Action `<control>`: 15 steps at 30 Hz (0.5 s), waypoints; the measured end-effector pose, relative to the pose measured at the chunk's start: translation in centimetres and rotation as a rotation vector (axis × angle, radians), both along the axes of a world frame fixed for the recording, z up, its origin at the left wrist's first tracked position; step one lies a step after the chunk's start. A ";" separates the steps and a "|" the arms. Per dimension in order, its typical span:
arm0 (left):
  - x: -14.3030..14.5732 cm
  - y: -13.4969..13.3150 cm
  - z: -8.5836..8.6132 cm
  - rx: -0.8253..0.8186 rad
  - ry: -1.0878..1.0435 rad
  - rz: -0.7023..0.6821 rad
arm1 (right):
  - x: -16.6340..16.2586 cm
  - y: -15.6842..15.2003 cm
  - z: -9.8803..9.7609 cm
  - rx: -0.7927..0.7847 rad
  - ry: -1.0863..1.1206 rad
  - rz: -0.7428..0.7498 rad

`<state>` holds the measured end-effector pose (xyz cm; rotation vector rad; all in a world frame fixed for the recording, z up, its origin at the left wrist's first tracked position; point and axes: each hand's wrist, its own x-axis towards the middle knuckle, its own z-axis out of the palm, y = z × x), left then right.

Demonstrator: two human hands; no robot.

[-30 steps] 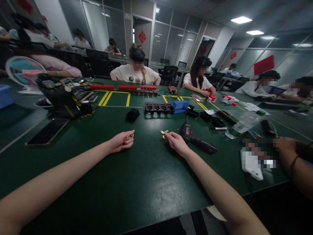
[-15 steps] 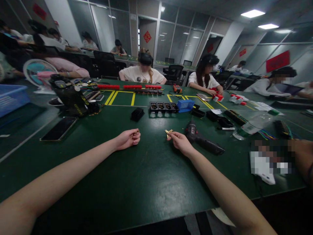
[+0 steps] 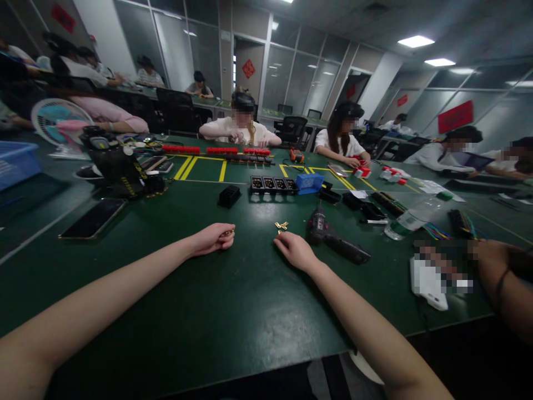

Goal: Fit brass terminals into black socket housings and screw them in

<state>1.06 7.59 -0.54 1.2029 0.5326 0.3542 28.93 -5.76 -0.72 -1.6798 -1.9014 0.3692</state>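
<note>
My left hand (image 3: pixel 214 239) is closed, with a bit of a small brass-coloured metal piece (image 3: pixel 231 230) showing at its fingertips. Just above the table rests my right hand (image 3: pixel 296 250), back upward, its fingers bent and pressed together. Several small, flat brass-coloured pieces (image 3: pixel 282 225) lie on the green tabletop right beyond those fingertips. Another bit of brass peeks out at the fingertips, but what they grip is hidden. Beside the right hand lies a black power screwdriver (image 3: pixel 328 233). A row of black bins (image 3: pixel 273 185) holding small brass parts stands farther back.
A small black box (image 3: pixel 229 196) and a blue tray (image 3: pixel 310 183) flank the bins. To the right are a plastic bottle (image 3: pixel 416 216), a white object (image 3: pixel 427 286) and another person's arm (image 3: pixel 495 266). A phone (image 3: pixel 92 218) lies left, near a blue crate (image 3: pixel 19 164).
My right hand has shifted left and turned more palm-down over the brass pieces, covering part of them. My left hand stays closed in nearly the same place. The view has swung slightly right.
</note>
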 end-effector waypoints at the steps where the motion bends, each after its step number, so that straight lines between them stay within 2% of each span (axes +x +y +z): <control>1: 0.0 0.0 0.1 0.011 0.012 -0.006 | 0.1 0.0 0.0 0.021 -0.105 0.009; 4: 0.0 -0.1 0.2 0.042 0.043 -0.018 | 0.5 0.4 0.0 0.037 -0.248 -0.015; 11: -0.2 -0.3 0.4 0.126 0.098 -0.044 | 1.8 0.8 1.0 0.091 -0.373 -0.025; 15: -0.1 -0.5 0.7 0.162 0.111 -0.061 | 2.2 0.1 1.8 -0.019 -0.530 -0.135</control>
